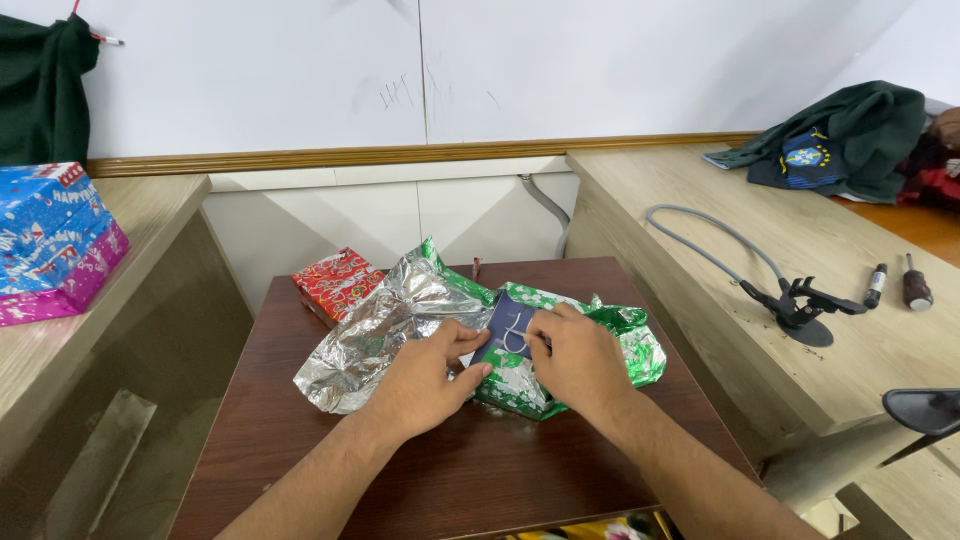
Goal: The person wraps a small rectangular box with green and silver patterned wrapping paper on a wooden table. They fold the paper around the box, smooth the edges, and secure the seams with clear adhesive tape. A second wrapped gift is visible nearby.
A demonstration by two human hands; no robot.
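On the brown table (300,440), my left hand (425,380) and right hand (575,360) pinch foil wrapping paper (385,330) over a dark box (508,325); pulling harder could tear it.

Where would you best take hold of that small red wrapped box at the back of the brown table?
Probably across the red wrapped box's two long sides, coming down from above. It lies flat, its top is clear, and the silver wrapping paper crowds only its right end. The table edge leaves its left side free.
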